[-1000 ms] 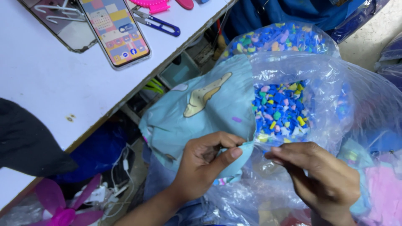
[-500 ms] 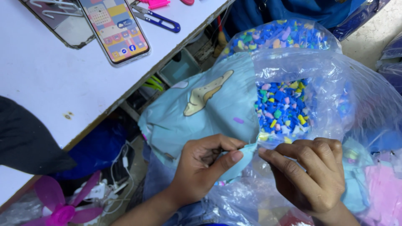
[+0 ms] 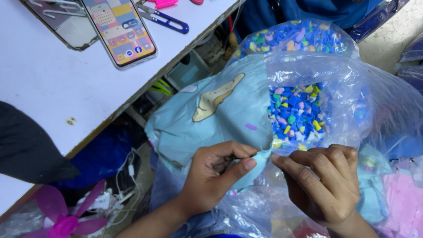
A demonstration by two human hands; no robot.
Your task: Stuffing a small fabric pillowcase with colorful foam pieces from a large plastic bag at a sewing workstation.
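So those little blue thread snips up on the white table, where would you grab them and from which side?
Best guess: pinch the blue thread snips across the looped handle, the wide end that points right, toward the table edge. The narrow metal blades point up-left toward the phone, so come from above at the edge side. They lie flat, so the fingers should close on the handle's two long sides.
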